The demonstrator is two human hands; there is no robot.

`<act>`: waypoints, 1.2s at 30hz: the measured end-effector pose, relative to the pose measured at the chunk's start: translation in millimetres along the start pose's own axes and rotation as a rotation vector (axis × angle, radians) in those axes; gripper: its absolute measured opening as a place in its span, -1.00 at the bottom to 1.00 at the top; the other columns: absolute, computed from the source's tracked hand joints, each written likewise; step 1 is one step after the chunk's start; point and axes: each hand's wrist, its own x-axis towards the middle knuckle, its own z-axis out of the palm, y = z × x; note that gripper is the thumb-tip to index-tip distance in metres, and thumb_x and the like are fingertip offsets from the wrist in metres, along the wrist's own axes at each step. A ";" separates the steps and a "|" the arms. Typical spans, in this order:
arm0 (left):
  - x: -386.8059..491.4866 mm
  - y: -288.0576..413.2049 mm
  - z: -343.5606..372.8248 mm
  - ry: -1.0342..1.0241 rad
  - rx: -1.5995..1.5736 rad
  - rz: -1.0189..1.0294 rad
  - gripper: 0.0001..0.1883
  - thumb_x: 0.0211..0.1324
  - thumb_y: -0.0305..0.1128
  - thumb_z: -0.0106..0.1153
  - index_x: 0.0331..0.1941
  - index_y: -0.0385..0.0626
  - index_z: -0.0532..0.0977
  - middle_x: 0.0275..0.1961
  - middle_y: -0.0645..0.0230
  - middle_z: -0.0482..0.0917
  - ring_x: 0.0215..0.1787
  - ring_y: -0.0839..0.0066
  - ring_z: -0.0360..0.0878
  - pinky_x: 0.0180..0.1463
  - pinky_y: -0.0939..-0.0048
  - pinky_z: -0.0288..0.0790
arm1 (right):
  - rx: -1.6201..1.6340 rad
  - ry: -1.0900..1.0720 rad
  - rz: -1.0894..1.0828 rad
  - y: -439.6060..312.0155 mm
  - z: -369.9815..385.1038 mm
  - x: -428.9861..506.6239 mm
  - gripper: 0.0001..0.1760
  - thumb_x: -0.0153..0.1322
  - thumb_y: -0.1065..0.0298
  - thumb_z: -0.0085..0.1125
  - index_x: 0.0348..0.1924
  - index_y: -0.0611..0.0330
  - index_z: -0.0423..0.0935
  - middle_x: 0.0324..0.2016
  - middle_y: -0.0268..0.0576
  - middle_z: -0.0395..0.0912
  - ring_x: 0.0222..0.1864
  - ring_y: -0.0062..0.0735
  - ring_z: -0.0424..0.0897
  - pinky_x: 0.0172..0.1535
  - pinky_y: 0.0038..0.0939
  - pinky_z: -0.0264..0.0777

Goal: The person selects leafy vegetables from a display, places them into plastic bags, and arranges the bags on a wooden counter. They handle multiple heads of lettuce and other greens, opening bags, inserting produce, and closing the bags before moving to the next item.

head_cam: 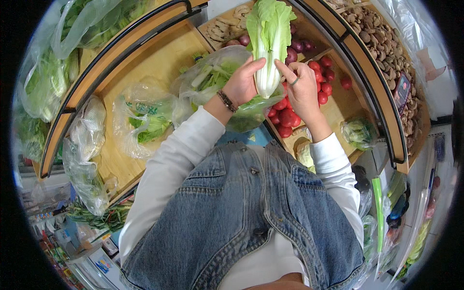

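Observation:
A leafy green vegetable with broad white stalks (269,47) is upright in front of me, its leaves pointing away and its stalk base towards me. My left hand (243,81), with a beaded bracelet at the wrist, holds the stalks from the left, thumb on top. On the right side my right hand (299,85), a ring on one finger, has its fingertips at the edge of the stalks; whether it grips them is hard to tell. Below the hands lies a clear plastic bag of greens (217,79). Tomatoes (286,117) lie beside and partly behind my right hand.
Another plastic bag with greens (152,127) lies on the wooden shelf at left, near bagged vegetables (87,137). Red onions (291,55) and ginger root (223,29) fill bins ahead. A black rail (377,72) curves before the mushrooms (388,47); a wrapped vegetable (359,132) sits at right.

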 end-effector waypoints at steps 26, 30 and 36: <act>-81.8 51.3 -42.3 0.240 0.109 -0.111 -0.43 0.26 -0.15 -0.15 0.29 -0.12 0.06 0.28 0.09 0.21 0.18 0.18 0.33 0.13 0.02 0.33 | 0.229 0.109 1.423 136.6 -7.1 -320.1 -0.62 0.41 0.09 -0.01 -0.25 0.30 0.48 -0.47 -0.23 0.52 -0.49 -0.51 0.44 -0.38 -0.50 0.32; -73.1 48.0 -26.6 0.317 0.257 -0.071 -0.38 0.13 -0.23 -0.04 0.27 -0.14 0.09 0.24 0.06 0.27 0.13 0.19 0.39 0.10 0.05 0.36 | -0.110 -0.666 0.723 179.7 98.9 -392.3 -0.65 0.40 0.28 -0.17 -0.09 0.34 0.40 -0.14 0.16 0.46 -0.15 -0.01 0.47 -0.06 -0.26 0.37; -74.3 48.7 -4.8 0.454 0.487 0.168 -0.36 -0.01 -0.37 0.12 0.19 -0.14 0.14 0.04 0.10 0.42 -0.02 0.26 0.48 -0.07 0.19 0.47 | -0.070 -0.575 1.199 224.5 157.2 -396.2 -0.62 0.34 0.18 -0.08 -0.08 0.19 0.45 -0.22 0.15 0.53 -0.10 0.10 0.48 -0.07 -0.11 0.35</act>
